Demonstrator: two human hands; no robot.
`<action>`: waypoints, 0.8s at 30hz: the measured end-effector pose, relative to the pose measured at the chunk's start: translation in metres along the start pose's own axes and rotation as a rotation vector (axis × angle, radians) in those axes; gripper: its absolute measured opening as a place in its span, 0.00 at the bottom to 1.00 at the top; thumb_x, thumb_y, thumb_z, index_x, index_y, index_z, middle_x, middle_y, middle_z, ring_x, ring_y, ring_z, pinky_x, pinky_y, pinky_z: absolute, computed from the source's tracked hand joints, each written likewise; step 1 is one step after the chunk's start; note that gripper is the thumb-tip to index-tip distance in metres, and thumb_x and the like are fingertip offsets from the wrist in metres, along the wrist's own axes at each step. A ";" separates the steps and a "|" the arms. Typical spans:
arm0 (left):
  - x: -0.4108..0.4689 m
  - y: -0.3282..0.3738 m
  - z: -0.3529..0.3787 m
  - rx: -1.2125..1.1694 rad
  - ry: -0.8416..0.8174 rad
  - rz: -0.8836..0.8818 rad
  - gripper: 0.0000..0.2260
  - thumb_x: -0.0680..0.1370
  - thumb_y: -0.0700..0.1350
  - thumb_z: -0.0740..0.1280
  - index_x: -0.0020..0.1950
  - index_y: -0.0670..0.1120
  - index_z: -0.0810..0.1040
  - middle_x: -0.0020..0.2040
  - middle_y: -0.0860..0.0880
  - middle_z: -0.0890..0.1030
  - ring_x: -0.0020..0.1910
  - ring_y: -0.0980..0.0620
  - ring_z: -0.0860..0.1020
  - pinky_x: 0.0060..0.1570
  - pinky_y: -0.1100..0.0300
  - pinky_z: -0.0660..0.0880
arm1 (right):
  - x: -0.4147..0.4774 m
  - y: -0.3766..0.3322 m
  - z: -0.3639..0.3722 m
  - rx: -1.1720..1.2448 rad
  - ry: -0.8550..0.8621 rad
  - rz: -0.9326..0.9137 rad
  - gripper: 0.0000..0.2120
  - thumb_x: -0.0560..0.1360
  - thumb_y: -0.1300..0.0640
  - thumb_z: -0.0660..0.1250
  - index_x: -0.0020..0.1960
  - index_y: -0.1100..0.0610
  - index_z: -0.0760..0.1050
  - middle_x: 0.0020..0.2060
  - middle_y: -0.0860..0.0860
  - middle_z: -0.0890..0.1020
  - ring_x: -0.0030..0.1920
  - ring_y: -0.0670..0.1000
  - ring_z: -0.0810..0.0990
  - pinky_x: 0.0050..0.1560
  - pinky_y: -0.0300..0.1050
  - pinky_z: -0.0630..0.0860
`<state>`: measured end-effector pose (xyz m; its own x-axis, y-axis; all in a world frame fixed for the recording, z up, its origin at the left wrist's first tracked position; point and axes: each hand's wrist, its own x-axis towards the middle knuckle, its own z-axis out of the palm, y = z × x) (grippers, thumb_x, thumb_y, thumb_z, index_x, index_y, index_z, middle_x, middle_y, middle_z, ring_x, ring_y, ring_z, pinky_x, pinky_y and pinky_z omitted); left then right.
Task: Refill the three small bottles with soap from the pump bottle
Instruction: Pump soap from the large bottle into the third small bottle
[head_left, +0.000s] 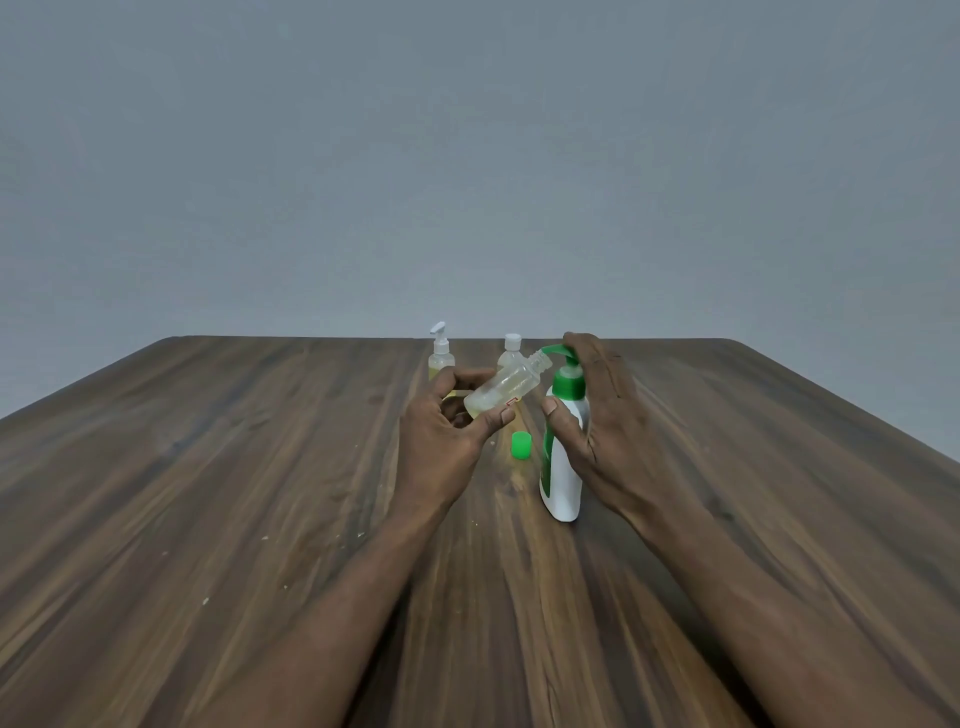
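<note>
**Refilling in progress, head view.** The left hand (447, 431), at centre frame, grips the uncapped bottle (498, 389) between thumb and curled fingers. It holds the bottle off the tabletop (208, 467), tilted so that its open threaded neck points up and right at the nozzle (551, 351) of the pump bottle (563, 467). The right hand (597, 415) wraps the pump bottle just right of centre, with the thumb pressed on the body and a fingertip curled over the pump head.

**Progress.** This small bottle appears to be mid-fill, with only a pale yellowish layer showing at its lowered base. Its green cap (521, 446) lies on the tabletop between the two hands, so recapping remains to be done. Behind the hands, near the far edge, stand the pump-topped small bottle (440, 356) and the white-capped small bottle (510, 356), both closed. The first shows yellow liquid and is probably filled. The level in the second cannot be read, so whether it has been served is uncertain.

**Materials.** The small bottles are clear, thin-walled plastic cylinders. The pump bottle is opaque white, smooth and flattened, with a glossy green collar, pump head and label stripe. The cap is a short ribless green cylinder. The tabletop is dark wood-grain laminate with streaked figure and a few pale specks, and its far corners are rounded. A plain matt grey wall (467, 156) fills the upper frame.
</note>
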<state>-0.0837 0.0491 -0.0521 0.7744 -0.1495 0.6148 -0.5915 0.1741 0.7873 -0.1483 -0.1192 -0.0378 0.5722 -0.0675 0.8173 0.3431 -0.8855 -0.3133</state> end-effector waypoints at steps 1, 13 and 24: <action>0.000 0.001 0.000 0.004 0.005 0.002 0.17 0.71 0.39 0.80 0.53 0.56 0.81 0.51 0.55 0.86 0.49 0.58 0.85 0.46 0.67 0.79 | 0.001 -0.001 0.000 0.008 -0.007 0.008 0.28 0.78 0.52 0.64 0.74 0.64 0.65 0.70 0.58 0.72 0.72 0.56 0.69 0.73 0.47 0.64; 0.000 0.001 0.003 0.001 0.014 -0.010 0.18 0.71 0.36 0.79 0.54 0.54 0.81 0.51 0.55 0.85 0.50 0.57 0.85 0.49 0.64 0.81 | 0.000 0.000 -0.002 -0.010 -0.023 0.020 0.24 0.80 0.56 0.65 0.73 0.64 0.68 0.67 0.58 0.74 0.67 0.56 0.73 0.68 0.50 0.68; -0.002 0.000 0.005 0.053 -0.001 -0.037 0.19 0.73 0.37 0.78 0.62 0.44 0.83 0.55 0.45 0.85 0.52 0.48 0.85 0.54 0.41 0.81 | 0.001 0.000 0.004 0.075 0.032 -0.036 0.37 0.71 0.57 0.75 0.74 0.63 0.62 0.68 0.57 0.69 0.66 0.34 0.62 0.65 0.25 0.58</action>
<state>-0.0864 0.0449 -0.0525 0.7954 -0.1561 0.5856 -0.5739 0.1162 0.8106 -0.1448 -0.1172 -0.0394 0.5349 -0.0522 0.8433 0.4184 -0.8508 -0.3181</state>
